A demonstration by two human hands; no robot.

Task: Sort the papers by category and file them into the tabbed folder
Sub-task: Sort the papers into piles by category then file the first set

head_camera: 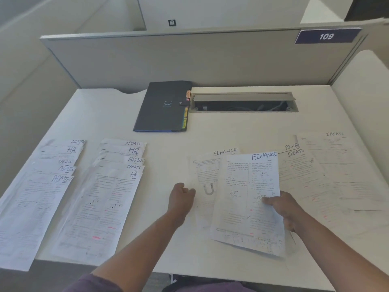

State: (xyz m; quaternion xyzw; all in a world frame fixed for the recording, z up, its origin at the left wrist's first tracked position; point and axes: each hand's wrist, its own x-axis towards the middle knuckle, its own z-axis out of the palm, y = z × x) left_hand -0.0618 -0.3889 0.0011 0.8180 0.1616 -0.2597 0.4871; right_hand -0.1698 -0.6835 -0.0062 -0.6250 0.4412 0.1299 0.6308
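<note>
My right hand [283,207] grips a sheet marked FINANCE [248,199] by its right edge, lifted a little off the desk. Under and left of it lies another FINANCE sheet [205,173]. My left hand [182,196] pinches the left edge of that lying sheet. The dark tabbed folder [163,106] lies shut at the back centre with coloured tabs along its right side. Two fanned stacks marked ADMIN, HR and SPORTS lie at the left [42,186] [105,186]. More sheets marked SPORTS and FINANCE [315,175] are spread at the right.
The white desk [160,148] is boxed in by grey partitions; the back one carries a plate reading 109 [326,36]. An open cable tray slot [242,103] sits in the desk just right of the folder.
</note>
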